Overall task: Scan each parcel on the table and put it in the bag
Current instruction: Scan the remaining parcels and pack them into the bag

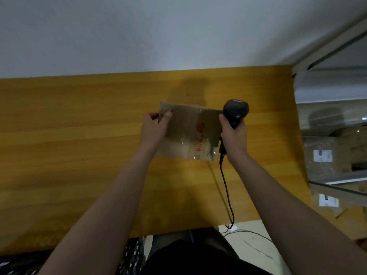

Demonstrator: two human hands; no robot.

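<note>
Head view.

A: What is each hand doing?

B: The left hand (156, 126) pinches the upper left corner of the parcel (190, 132), thumb on the near face. The right hand (234, 137) is wrapped around the handle of the scanner (236, 110), whose head sits just beside the parcel's upper right corner. The parcel looks lifted and tilted over the middle of the table (79, 135).

A: What could go wrong?

B: I think the corner pinch is the weak point. The parcel's face is glossy with tape, and with one corner carrying it all, it could swing or slip. I see red print on the face toward us but no label, so it may need turning, and that is hard with one hand. The scanner also looks too close to the parcel to read much.

A: And the cable (226, 187)?

B: It hangs from the handle, crosses the wood and drops over the near edge to the floor. A wide swing of the right hand could catch it on that edge.

A: Is there room to move?

B: A broad stretch of tabletop lies to the left. The wall (139, 36) closes off the far edge. To the right, the table ends just beside a shelf (337, 116) stacked with labelled packages, so it is tighter there.

A: And the bag?

B: Something dark and dotted (131, 259) sits below the near edge, lower left. I cannot tell whether it is the bag.
</note>
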